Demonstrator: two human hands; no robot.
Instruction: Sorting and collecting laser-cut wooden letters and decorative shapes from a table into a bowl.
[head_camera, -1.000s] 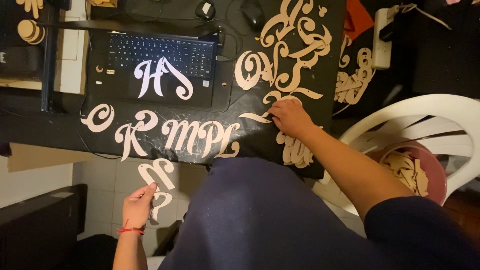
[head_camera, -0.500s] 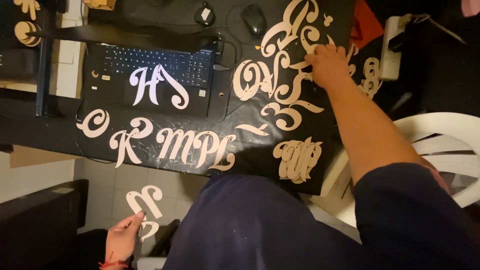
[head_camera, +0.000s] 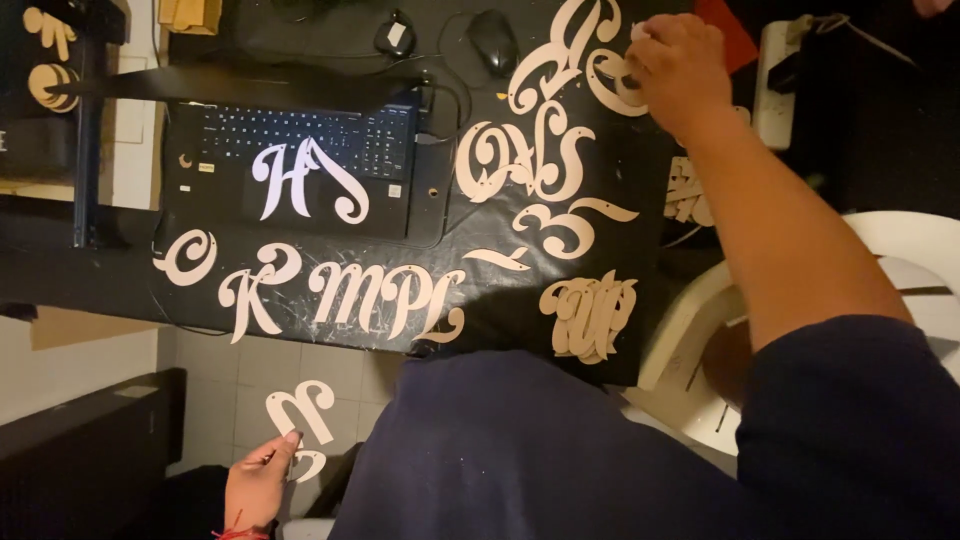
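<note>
Black tabletop (head_camera: 120, 275) fills the upper view, with pale floor tiles (head_camera: 215, 375) showing below its near edge and a dark cabinet (head_camera: 90, 450) at the lower left. On the far left of the table sits an open laptop (head_camera: 300, 165), and on its palm rest lies a pale script cutout letter (head_camera: 305, 180) with a long swash. Behind it, a mouse (head_camera: 495, 40) rests with its cable trailing. Along the near edge runs a row of wooden script letters (head_camera: 385, 298), with a round curly letter (head_camera: 187, 257) at the left end. To the right, a stack of cutouts (head_camera: 590, 315) lies just beside the table's near edge, and more swirled letters (head_camera: 540, 160) spread toward the far side. A white plastic chair (head_camera: 900, 250) stands at the right, partly hidden by the dark blue sleeve (head_camera: 850, 430).

Right hand (head_camera: 680, 70) is out at the far side, fingers curled down onto a large looped cutout (head_camera: 580, 60); whether it actually grips the piece cannot be told, as the knuckles cover the contact. Left hand (head_camera: 260, 480) hangs low off the table at the near left, fingers pinched on the lower part of a curly wooden letter (head_camera: 305, 420), which is held above the floor tiles, well apart from the row on the table.
</note>
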